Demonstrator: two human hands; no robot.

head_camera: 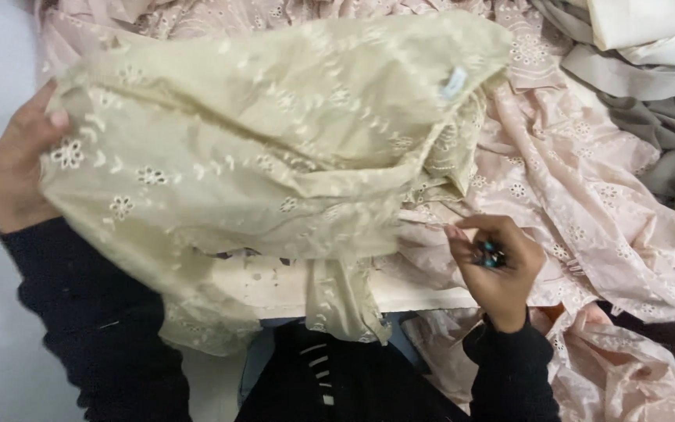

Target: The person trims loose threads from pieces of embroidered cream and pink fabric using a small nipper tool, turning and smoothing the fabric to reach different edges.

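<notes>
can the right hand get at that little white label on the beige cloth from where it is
Probably yes. The white label lies exposed on top of the beige cloth, up and slightly left of the right hand, with only loose pink cloth nearby. That hand already grips something small, though.

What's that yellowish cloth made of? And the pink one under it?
The beige cloth looks like thin, matte cotton: it crinkles and has stitched flower eyelets. The pink cloth looks like the same kind of eyelet fabric, with a slight sheen. The exact fibre can't be told by eye.
</notes>
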